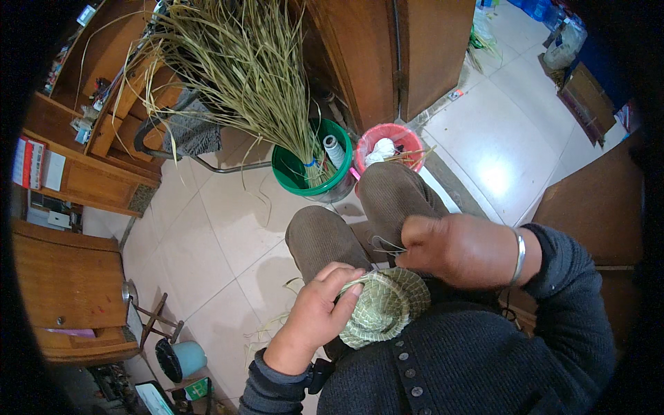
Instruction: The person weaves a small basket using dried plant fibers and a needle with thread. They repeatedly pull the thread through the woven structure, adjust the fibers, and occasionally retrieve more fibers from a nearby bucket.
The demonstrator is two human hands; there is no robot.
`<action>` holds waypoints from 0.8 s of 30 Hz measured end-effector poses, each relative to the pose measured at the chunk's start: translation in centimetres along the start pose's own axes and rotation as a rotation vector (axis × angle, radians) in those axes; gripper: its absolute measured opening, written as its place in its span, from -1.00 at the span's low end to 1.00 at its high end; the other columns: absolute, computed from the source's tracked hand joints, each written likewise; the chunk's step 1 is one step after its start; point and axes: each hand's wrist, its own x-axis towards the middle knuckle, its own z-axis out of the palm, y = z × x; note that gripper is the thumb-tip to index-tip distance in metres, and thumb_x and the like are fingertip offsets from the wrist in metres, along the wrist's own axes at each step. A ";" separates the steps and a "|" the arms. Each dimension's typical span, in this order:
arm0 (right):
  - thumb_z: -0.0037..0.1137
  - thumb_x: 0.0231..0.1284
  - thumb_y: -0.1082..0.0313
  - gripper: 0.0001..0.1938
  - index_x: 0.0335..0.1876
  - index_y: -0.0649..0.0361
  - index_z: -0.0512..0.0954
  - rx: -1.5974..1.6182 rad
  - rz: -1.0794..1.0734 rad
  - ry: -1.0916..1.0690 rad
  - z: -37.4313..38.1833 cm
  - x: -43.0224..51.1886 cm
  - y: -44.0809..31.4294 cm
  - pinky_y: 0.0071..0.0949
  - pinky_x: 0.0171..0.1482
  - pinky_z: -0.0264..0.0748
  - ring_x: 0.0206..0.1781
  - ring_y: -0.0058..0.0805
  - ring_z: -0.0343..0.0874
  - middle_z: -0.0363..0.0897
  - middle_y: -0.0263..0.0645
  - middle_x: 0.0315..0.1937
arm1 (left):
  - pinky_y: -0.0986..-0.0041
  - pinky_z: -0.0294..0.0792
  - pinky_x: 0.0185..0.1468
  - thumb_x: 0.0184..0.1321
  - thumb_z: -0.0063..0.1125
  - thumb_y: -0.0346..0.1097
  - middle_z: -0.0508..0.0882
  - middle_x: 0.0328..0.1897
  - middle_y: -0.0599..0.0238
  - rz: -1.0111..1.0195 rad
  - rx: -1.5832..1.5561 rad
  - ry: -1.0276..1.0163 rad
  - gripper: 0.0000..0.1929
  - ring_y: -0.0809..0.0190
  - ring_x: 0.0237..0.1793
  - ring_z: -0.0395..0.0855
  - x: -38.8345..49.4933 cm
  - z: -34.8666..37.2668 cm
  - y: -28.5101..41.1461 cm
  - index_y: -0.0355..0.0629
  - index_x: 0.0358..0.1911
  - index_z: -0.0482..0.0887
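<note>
A round, coiled grass piece [381, 308], pale green with light stitches in rings, rests on my lap against my sweater. My left hand [319, 308] grips its far left edge, thumb on top, where loose grass strands lie along the rim. Just to the right, my right hand [456, 251] is blurred, with its fingers curled together. Thin thread [386, 244] loops out by its fingertips; the tips themselves are too blurred to show whether a needle is there.
Beyond my knees, a green bucket [280, 174] holds a tall grass bundle [249, 78] and a thread spool [333, 150]. Beside it, a pink bucket [373, 132] contains white thread [383, 150]. Wooden cabinets [67, 280] and a small blue bin [189, 359] stand at left.
</note>
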 end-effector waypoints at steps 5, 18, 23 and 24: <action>0.08 -0.01 0.42 -0.89 -0.36 0.23 0.47 0.061 -0.043 -0.024 2.1 0.5 -2.0 -0.25 -0.37 0.58 -0.38 -0.14 0.63 0.41 -0.10 -0.26 | 0.41 0.49 -0.21 0.25 0.12 -0.46 0.64 -0.30 0.09 -0.001 0.088 0.116 -0.83 0.02 -0.33 0.65 -0.5 1.1 0.4 -0.28 -0.10 0.60; 0.22 0.20 0.38 -0.82 -0.13 0.23 0.56 0.498 -0.077 0.509 7.1 1.5 -1.3 -0.36 -0.22 0.57 -0.24 -0.22 0.63 0.60 -0.17 -0.27 | 0.42 0.44 -0.23 0.27 0.05 -0.51 0.58 -0.31 0.13 -0.006 0.015 0.138 -0.88 0.14 -0.33 0.59 -0.8 1.2 1.0 -0.31 -0.16 0.61; 0.25 0.16 0.41 -0.81 -0.13 0.22 0.55 0.477 -0.093 0.505 8.1 1.5 -0.7 -0.36 -0.22 0.58 -0.23 -0.20 0.63 0.61 -0.18 -0.27 | 0.42 0.44 -0.24 0.27 0.05 -0.52 0.58 -0.32 0.13 -0.013 0.017 0.168 -0.89 0.13 -0.35 0.59 -0.9 1.6 1.1 -0.32 -0.18 0.61; 0.25 0.15 0.43 -0.80 -0.13 0.22 0.55 0.476 -0.096 0.515 8.2 1.5 -0.7 -0.36 -0.23 0.58 -0.23 -0.21 0.64 0.61 -0.17 -0.26 | 0.42 0.44 -0.24 0.27 0.05 -0.52 0.58 -0.33 0.13 -0.015 0.009 0.170 -0.89 0.13 -0.35 0.59 -0.9 1.6 1.1 -0.32 -0.18 0.61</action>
